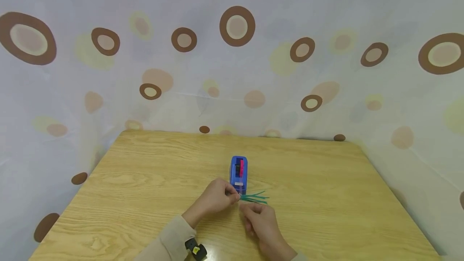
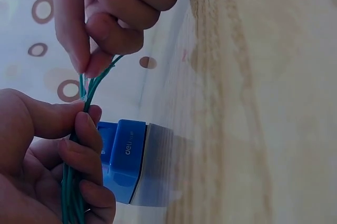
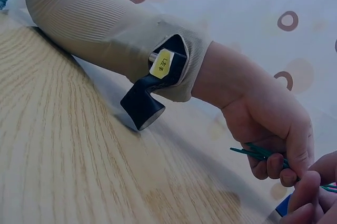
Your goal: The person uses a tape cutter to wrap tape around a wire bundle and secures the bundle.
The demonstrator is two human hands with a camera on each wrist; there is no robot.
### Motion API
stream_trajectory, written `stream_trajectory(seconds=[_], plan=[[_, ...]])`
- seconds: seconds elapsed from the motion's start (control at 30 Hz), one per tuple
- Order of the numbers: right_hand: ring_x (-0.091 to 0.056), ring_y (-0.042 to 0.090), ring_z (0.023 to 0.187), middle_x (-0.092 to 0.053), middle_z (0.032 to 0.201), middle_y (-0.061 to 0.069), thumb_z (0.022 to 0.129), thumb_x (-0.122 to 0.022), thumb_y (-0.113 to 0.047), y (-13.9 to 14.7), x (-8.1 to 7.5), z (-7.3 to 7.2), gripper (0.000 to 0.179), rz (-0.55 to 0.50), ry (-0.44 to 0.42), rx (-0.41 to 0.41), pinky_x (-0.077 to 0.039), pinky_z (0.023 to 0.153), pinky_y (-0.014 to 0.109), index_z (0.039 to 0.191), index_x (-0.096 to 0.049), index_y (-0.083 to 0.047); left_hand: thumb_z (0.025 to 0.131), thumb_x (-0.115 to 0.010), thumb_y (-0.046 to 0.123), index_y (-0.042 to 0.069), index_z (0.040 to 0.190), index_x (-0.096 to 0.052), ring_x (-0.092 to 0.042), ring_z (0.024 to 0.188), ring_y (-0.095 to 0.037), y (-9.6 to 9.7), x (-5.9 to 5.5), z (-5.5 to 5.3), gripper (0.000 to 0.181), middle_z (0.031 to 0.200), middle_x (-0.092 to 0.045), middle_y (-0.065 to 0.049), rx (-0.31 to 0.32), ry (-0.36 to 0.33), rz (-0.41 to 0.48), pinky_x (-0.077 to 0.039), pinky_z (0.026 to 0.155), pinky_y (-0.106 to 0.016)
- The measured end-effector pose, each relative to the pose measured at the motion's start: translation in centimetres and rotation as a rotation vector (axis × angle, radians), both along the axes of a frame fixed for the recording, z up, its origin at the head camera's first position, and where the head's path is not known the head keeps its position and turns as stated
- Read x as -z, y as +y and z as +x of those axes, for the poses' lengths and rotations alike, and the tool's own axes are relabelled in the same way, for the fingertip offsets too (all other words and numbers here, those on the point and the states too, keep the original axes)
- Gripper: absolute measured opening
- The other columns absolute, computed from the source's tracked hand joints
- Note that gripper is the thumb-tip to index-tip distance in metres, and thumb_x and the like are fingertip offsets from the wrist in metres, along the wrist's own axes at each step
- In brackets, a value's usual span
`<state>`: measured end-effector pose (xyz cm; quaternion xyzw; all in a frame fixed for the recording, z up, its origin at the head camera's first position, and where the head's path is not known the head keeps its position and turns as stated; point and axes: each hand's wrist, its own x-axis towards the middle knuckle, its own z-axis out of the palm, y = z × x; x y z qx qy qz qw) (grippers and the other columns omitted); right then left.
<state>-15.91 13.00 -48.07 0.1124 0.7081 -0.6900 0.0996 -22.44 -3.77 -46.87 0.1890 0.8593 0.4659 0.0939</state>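
A bundle of thin green twist ties or strands (image 2: 73,192) lies in my left hand (image 2: 47,150), gripped between thumb and curled fingers. Loose ends of the green strands (image 1: 255,197) spread rightward in the head view. Close by, thumb and forefinger of my right hand (image 1: 261,220) pinch a small clear strip that looks like tape (image 2: 86,84) beside the bundle; its exact hold is partly hidden. Just beyond both hands stands a blue tape dispenser (image 1: 233,172) with a pink roll (image 1: 241,168). In the right wrist view my left hand (image 3: 274,129) grips the strands too.
All this is on a wood-grain table (image 1: 145,164). A patterned curtain (image 1: 203,67) with brown rings hangs behind and along the sides. A black wrist device (image 1: 195,249) with a yellow label is strapped at the left sleeve.
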Motion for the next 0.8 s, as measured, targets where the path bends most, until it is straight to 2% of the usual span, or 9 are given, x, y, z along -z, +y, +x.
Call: stream_trajectory(seconds=[0.27,0.43,0.8], plan=[[-0.049,0.007,0.047,-0.057,0.061,-0.002,0.092,-0.071,-0.022,0.0,-0.5,0.4,0.029,-0.047,-0.014,-0.054,-0.038,0.044,0.019,0.099,-0.071,0.006,0.089,-0.072,0.011,0.010,0.078,-0.077,-0.053,0.069,-0.011,-0.1,-0.1,-0.2,0.013,0.077,-0.064,0.006,0.000,0.012,-0.015,-0.044,0.058,-0.026],[-0.055,0.007,0.051,-0.065,0.068,0.001,0.091,-0.072,-0.019,0.0,-1.0,0.7,0.029,-0.102,-0.015,-0.074,-0.045,0.048,0.019,0.100,-0.070,0.008,0.088,-0.072,0.010,0.010,0.077,-0.077,-0.053,0.070,-0.009,0.0,0.1,-0.2,0.012,0.076,-0.064,0.008,-0.003,0.052,-0.042,-0.045,0.059,-0.026],[-0.069,0.014,0.069,-0.072,0.078,0.005,0.093,-0.069,-0.018,0.6,-2.8,0.8,0.025,-0.167,0.026,-0.121,-0.054,0.062,0.026,0.100,-0.071,0.007,0.089,-0.072,0.010,0.011,0.076,-0.077,-0.053,0.068,-0.010,0.2,0.0,0.0,0.013,0.076,-0.064,0.007,-0.005,0.055,-0.062,-0.045,0.057,-0.026]])
